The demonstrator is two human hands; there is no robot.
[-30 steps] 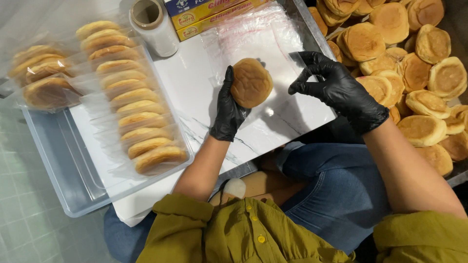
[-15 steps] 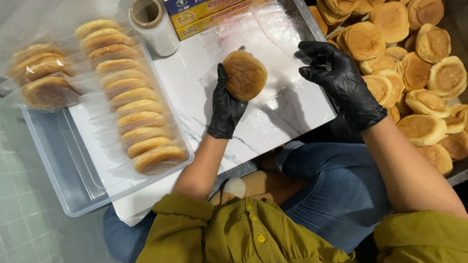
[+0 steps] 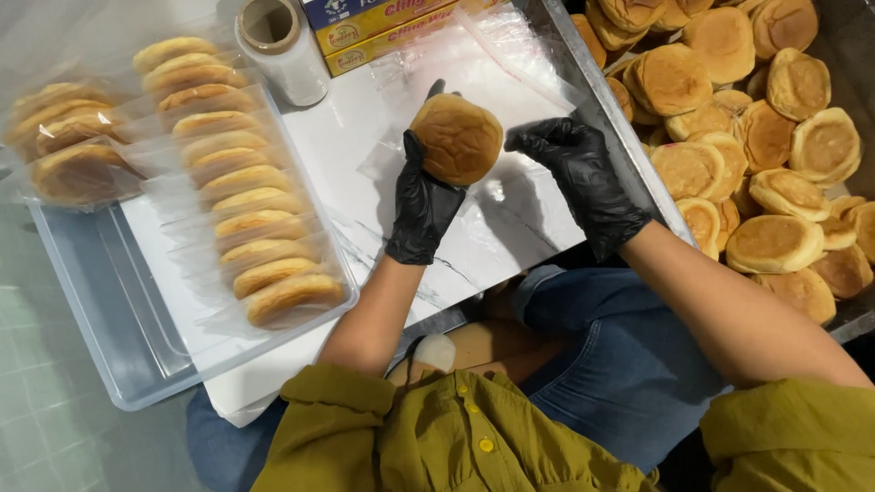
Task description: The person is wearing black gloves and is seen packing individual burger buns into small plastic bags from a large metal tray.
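Bun lifted higher, left hand gripping, right hand released beside

Long blue-and-yellow film boxes stacked along the top edge beside the white wrap roll, clear-wrapped buns rowed in the clear tray at left, further wrapped buns far left.

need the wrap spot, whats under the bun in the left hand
Under the bun lies clear film on a white board. The left hand covers part of it.
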